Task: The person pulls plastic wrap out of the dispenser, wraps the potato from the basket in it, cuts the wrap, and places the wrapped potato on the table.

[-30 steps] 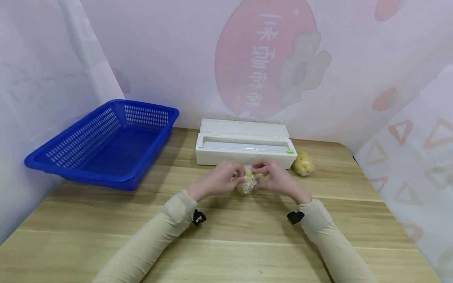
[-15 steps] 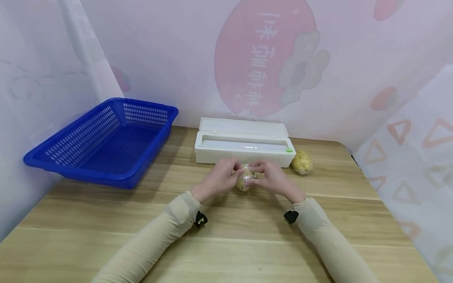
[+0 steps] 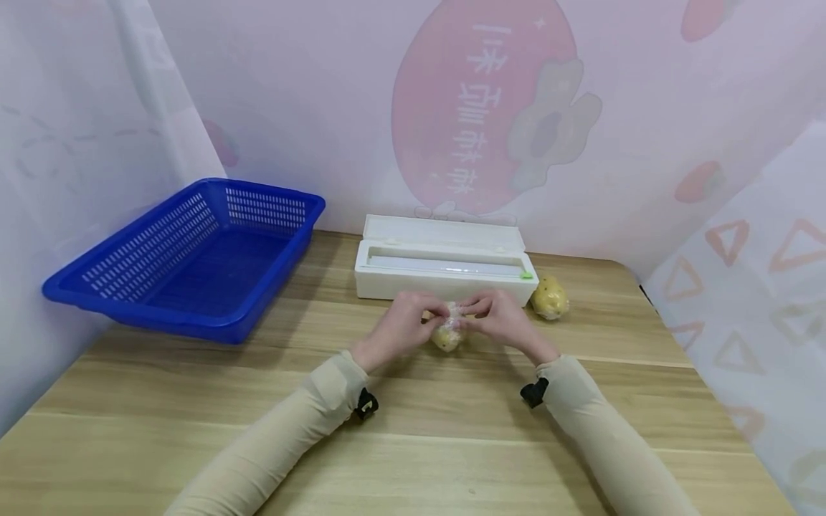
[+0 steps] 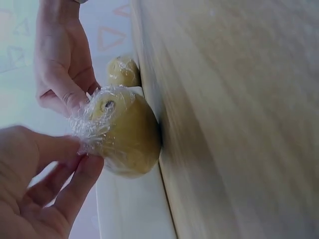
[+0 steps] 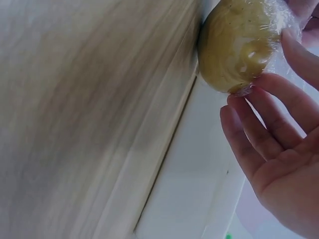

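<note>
A yellow potato [image 3: 447, 340] sits on the table in front of the white box, between my two hands. Crinkled plastic wrap [image 4: 94, 122] covers it and bunches on its upper side. My left hand [image 3: 405, 324] pinches the gathered wrap between thumb and fingers, seen close up in the left wrist view. From the other side, my right hand [image 3: 502, 324] pinches the film at the top with its thumb. In the right wrist view its fingertips [image 5: 239, 102] touch the wrapped end of the potato [image 5: 234, 47].
The long white wrap box [image 3: 445, 287] stands behind the hands, lid raised, with a green slider [image 3: 526, 275] at its right end. Beside it lies another wrapped potato [image 3: 551, 298]. A blue plastic basket [image 3: 239, 315] stands at the left on the wooden table [image 3: 413, 459].
The right hand has closed in on the potato from slightly farther right, and its fingers have shifted over the wrap. Both hands stay at the potato, which has turned slightly.
</note>
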Tool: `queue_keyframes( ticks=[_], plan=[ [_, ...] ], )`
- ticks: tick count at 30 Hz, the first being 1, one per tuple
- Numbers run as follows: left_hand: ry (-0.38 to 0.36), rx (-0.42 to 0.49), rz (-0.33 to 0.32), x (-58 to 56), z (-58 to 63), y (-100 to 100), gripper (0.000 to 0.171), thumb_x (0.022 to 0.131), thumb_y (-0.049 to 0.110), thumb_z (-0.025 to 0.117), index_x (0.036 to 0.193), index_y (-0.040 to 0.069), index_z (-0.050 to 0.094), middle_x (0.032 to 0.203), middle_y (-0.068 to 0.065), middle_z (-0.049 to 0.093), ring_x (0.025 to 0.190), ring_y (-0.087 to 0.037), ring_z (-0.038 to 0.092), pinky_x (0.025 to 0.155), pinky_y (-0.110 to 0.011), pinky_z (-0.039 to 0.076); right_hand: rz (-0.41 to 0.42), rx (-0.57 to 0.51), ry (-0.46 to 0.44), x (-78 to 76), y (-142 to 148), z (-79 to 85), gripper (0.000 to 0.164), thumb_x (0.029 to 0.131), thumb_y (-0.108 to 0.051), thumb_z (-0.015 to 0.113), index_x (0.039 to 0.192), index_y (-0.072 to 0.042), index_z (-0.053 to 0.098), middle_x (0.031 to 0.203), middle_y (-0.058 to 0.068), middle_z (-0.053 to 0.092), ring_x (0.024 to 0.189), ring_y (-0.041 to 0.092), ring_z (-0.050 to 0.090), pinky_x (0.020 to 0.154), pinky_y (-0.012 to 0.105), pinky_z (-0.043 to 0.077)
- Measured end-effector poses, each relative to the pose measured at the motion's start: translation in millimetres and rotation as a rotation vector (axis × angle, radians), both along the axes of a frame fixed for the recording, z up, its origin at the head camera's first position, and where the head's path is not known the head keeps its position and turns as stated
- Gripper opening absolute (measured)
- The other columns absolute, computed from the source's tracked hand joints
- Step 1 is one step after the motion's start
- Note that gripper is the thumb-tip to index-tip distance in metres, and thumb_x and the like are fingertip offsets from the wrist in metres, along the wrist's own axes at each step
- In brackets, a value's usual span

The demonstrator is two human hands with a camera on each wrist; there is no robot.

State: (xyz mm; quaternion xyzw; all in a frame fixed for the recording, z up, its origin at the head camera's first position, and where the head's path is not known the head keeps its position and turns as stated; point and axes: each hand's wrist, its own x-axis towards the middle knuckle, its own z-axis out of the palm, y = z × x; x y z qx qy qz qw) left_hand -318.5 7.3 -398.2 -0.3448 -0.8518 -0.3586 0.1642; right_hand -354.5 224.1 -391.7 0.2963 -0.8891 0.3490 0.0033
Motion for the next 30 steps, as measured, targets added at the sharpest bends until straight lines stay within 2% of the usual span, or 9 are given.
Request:
queue_keyframes(
  ticks=[2,6,9,14,20,23,27,30],
  plan=[
    [-0.009,-0.034,-0.034,0.1,0.1,-2,0.012,0.085,0.000,0.075,0.097,0.001,0.076,0.099,-0.009,0.071,0.089,-0.018,0.068,0.078,-0.027,0.055,-0.003,-0.006,-0.010,-1.5,1,-0.9,0.022,0.082,-0.025,0.083,0.097,-0.010,0.079,0.105,-0.001,0.072,0.095,0.019,0.064,0.075,0.033,0.051],
    [-0.060,-0.075,-0.098,-0.5,0.9,-5,0.025,0.083,0.010,0.080,0.106,-0.001,0.074,0.105,-0.008,0.068,0.091,-0.018,0.066,0.077,-0.020,0.053,-0.009,-0.019,-0.014,-4.9,4,-2.8,0.019,0.081,-0.026,0.083,0.095,-0.013,0.080,0.103,-0.002,0.073,0.097,0.016,0.065,0.079,0.034,0.052],
    [-0.050,-0.071,-0.122,-2.3,0.0,-7,0.029,0.082,0.009,0.081,0.107,-0.001,0.073,0.104,-0.007,0.067,0.088,-0.017,0.066,0.076,-0.019,0.053,-0.015,-0.049,-0.030,-7.3,5,-3.8,0.018,0.080,-0.028,0.083,0.092,-0.015,0.081,0.100,-0.002,0.073,0.096,0.015,0.066,0.078,0.034,0.054],
    [-0.008,-0.067,-0.127,-4.0,-2.8,-10,0.029,0.081,0.008,0.081,0.109,0.001,0.073,0.102,-0.004,0.067,0.086,-0.014,0.064,0.075,-0.018,0.051,-0.023,-0.129,-0.072,-11.4,4,-7.3,0.013,0.080,-0.028,0.082,0.087,-0.017,0.081,0.093,-0.004,0.074,0.089,0.013,0.068,0.077,0.033,0.055],
    [-0.064,-0.106,-0.117,-3.7,-3.2,-11,0.036,0.083,0.010,0.081,0.116,0.002,0.070,0.104,-0.003,0.061,0.088,-0.014,0.059,0.077,-0.020,0.053,-0.017,-0.180,-0.086,-12.8,3,-10.3,0.009,0.082,-0.024,0.080,0.087,-0.017,0.081,0.091,-0.004,0.074,0.084,0.014,0.069,0.071,0.032,0.056],
    [-0.103,-0.132,-0.104,-3.1,-4.1,-12,0.039,0.083,0.013,0.081,0.118,0.002,0.069,0.103,-0.004,0.056,0.091,-0.016,0.056,0.078,-0.022,0.053,0.030,-0.190,-0.075,-10.0,4,-10.5,0.016,0.084,-0.022,0.079,0.096,-0.012,0.080,0.097,-0.001,0.074,0.089,0.017,0.069,0.075,0.033,0.056],
    [-0.155,-0.126,-0.092,-2.1,-5.0,-14,0.041,0.083,0.015,0.081,0.119,0.001,0.068,0.104,-0.004,0.055,0.095,-0.018,0.055,0.079,-0.021,0.053,0.161,-0.225,-0.072,-0.7,9,-8.4,0.040,0.087,-0.013,0.077,0.123,-0.001,0.067,0.115,0.009,0.069,0.105,0.027,0.065,0.089,0.043,0.052],
    [-0.174,-0.103,-0.086,-2.2,-5.2,-15,0.041,0.082,0.015,0.082,0.118,0.001,0.068,0.105,-0.004,0.055,0.096,-0.017,0.055,0.079,-0.021,0.053,0.195,-0.174,-0.061,7.9,11,-5.8,0.056,0.084,-0.018,0.080,0.135,-0.005,0.060,0.129,0.007,0.063,0.117,0.028,0.059,0.096,0.048,0.047]
  ],
)
